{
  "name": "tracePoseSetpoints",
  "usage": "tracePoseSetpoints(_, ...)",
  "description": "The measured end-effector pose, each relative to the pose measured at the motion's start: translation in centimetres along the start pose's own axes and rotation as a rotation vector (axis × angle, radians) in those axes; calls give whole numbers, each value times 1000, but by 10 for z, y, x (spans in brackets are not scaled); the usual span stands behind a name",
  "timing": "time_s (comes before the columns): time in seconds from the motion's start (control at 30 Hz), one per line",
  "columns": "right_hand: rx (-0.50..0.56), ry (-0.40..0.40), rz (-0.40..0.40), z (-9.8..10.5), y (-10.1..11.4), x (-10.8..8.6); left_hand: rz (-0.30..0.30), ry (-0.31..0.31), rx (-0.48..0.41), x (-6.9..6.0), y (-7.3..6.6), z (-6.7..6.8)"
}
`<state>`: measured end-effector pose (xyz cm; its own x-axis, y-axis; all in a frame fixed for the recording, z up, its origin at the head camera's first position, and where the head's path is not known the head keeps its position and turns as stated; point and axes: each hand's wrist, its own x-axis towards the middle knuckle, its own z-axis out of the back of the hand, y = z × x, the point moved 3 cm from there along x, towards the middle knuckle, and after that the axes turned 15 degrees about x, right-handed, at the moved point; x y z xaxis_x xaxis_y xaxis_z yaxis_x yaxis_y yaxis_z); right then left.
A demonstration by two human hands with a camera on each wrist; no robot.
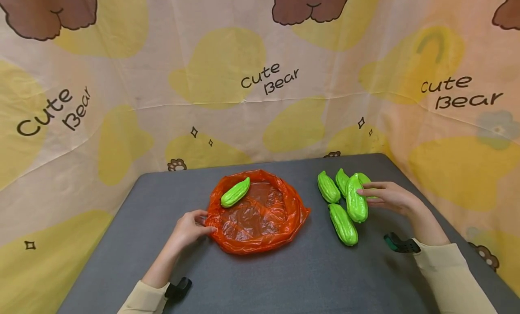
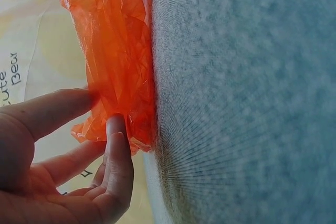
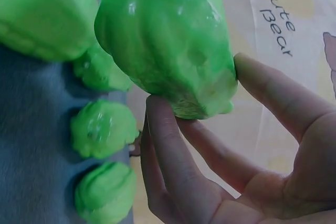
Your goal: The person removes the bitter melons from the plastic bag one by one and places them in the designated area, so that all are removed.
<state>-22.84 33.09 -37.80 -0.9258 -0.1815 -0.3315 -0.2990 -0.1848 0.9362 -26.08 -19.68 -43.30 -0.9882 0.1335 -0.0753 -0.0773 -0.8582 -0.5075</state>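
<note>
A red-orange plastic bag [image 1: 239,248] lies on the table with its mouth spread wide and its rim rolled into a ring. One green bitter melon [image 1: 235,193] rests inside at its left. At the bag's left edge, my left hand [image 1: 190,230] pinches the film between thumb and fingers; the left wrist view shows these fingertips against the crumpled bag [image 2: 118,51]. To the right, my right hand [image 1: 392,197] holds another bitter melon [image 1: 357,201] by its side. In the right wrist view this melon [image 3: 168,40] appears raised, with fingers on one side and the thumb opposite.
Several more bitter melons lie around the held one, among them a near one [image 1: 343,224] and a far-left one [image 1: 328,187]. The grey table [image 1: 260,282] meets a patterned cloth [image 1: 227,70] at the back and sides.
</note>
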Motion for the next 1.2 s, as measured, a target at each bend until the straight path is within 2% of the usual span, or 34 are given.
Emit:
tracePoseSetpoints(0.37,-28,3,-22,15,-16,-6,-12,-8,-2,0,1,0)
tracePoseSetpoints(0.57,-62,-12,-48,19,-26,-8,0,-5,-10,-1,-1,2)
tracePoseSetpoints(1.2,-40,33,-109,22,-56,-5,12,-1,-9,-2,-1,1)
